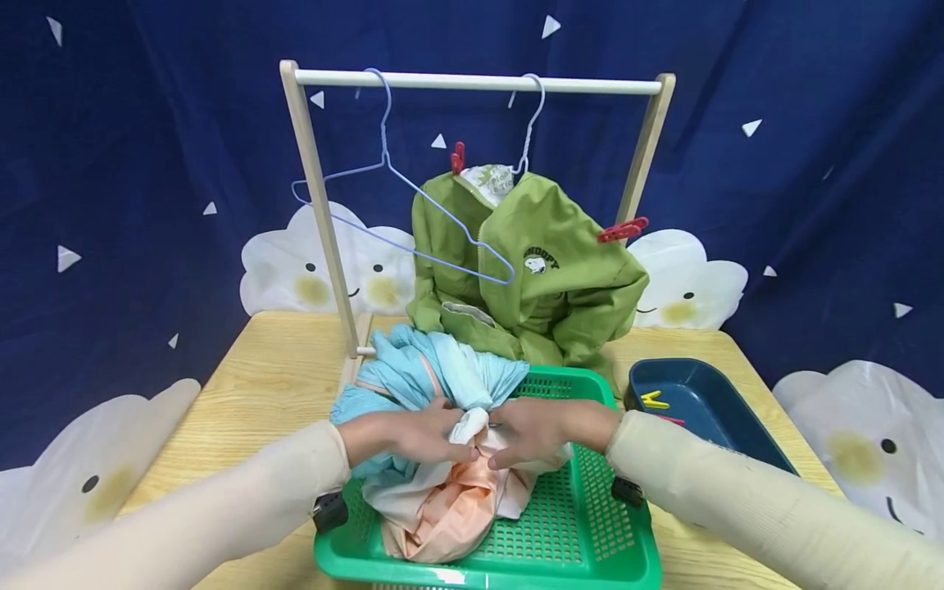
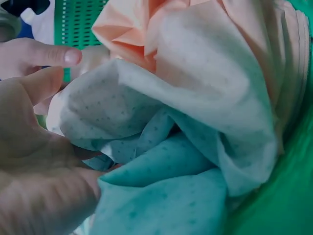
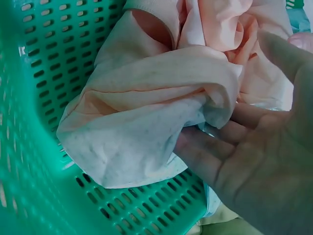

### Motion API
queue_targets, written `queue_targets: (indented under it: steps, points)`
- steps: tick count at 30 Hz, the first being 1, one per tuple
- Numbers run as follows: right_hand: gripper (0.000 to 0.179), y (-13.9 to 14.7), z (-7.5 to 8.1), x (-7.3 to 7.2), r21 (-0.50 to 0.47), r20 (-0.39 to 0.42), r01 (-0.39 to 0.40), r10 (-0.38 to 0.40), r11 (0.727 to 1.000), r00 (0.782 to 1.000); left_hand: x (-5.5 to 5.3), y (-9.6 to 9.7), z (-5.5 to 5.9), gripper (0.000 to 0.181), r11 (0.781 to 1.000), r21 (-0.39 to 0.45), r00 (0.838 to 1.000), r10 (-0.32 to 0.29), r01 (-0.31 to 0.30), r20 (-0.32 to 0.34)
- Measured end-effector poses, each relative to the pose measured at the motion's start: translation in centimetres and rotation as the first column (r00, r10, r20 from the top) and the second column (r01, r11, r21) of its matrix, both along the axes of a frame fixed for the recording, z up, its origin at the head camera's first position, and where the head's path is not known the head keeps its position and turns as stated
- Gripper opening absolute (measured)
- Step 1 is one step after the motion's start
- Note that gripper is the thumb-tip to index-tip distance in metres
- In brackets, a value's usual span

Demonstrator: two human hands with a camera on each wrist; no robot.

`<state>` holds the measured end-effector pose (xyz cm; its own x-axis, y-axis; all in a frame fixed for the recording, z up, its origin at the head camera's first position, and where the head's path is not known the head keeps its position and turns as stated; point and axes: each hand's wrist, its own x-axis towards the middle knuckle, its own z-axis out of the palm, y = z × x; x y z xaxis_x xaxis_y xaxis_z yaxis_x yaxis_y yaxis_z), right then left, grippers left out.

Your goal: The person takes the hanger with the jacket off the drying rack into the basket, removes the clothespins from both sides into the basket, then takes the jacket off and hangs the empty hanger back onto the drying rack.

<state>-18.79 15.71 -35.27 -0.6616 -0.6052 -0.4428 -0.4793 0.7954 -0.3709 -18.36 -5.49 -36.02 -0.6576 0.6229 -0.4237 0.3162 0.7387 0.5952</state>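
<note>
Basically, head view has my left hand (image 1: 413, 434) and right hand (image 1: 542, 426) loosely spread at the bunched blue-and-peach garment (image 1: 453, 516) in the green basket (image 1: 593, 496); left wrist: thumb extended, other fingers mostly hidden by the garment; right wrist: thumb clear of it, unclenched fingers tucked under a fold.

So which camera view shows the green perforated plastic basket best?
The head view: it frames nearly the whole basket, though crumpled blue-and-peach fabric hides part. The right wrist view shows some slotted wall and floor close up; the left wrist view, only patches.
</note>
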Motion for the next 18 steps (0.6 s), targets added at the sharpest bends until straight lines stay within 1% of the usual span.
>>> queue_targets:
  steps: [2, 4, 6, 8, 9, 11, 12, 14, 16, 18]
  points:
    - [0.048, -0.2, 0.0, -0.1, 0.023, 0.036, 0.012, -0.013, 1.000, 0.999, -0.1, 0.2, -0.1, 0.064, 0.999, -0.005, 0.998, 0.035, -0.035, 0.048]
    - [0.050, -0.3, 0.1, -0.2, 0.040, 0.054, 0.013, -0.016, 0.999, 0.998, -0.3, 0.4, -0.2, 0.063, 0.998, 0.007, 0.995, 0.059, -0.060, 0.081]
    - [0.050, -0.3, 0.3, -0.4, 0.045, 0.055, 0.002, -0.004, 0.999, 0.998, -0.2, 0.3, 0.0, 0.065, 0.997, 0.008, 0.993, 0.072, -0.073, 0.091]
    - [0.051, -0.1, 0.5, -0.5, 0.026, 0.044, -0.012, 0.011, 1.000, 0.999, -0.2, 0.1, 0.4, 0.067, 0.998, 0.012, 0.996, 0.058, -0.059, 0.073]
    - [0.047, 0.0, 0.7, -0.6, 0.001, 0.032, -0.028, 0.028, 1.000, 0.999, -0.2, -0.1, 0.6, 0.068, 0.999, 0.015, 0.998, 0.044, -0.045, 0.055]
    - [0.038, 0.4, 0.9, -1.0, -0.081, 0.006, -0.047, 0.047, 0.996, 0.999, -0.3, -0.5, 1.3, 0.066, 0.999, 0.034, 1.000, 0.007, -0.007, 0.013]
    - [0.032, 0.6, 1.1, -1.2, -0.138, -0.008, -0.063, 0.062, 0.989, 0.998, -0.4, -0.7, 1.8, 0.064, 0.999, 0.044, 1.000, -0.009, 0.009, -0.002]
    - [0.024, 1.0, 1.4, -1.7, -0.241, -0.034, -0.067, 0.061, 0.968, 0.998, -0.7, -1.2, 2.7, 0.056, 0.996, 0.079, 0.999, -0.028, 0.030, -0.021]
    - [0.025, 1.3, 1.6, -2.2, -0.319, -0.072, -0.054, 0.033, 0.946, 0.997, -1.1, -1.6, 3.6, 0.046, 0.992, 0.128, 0.999, -0.014, 0.018, -0.031]
    - [0.029, 1.6, 1.9, -2.6, -0.358, -0.124, -0.013, -0.034, 0.934, 0.992, -1.7, -2.0, 4.4, 0.040, 0.984, 0.175, 0.998, 0.031, -0.019, -0.063]
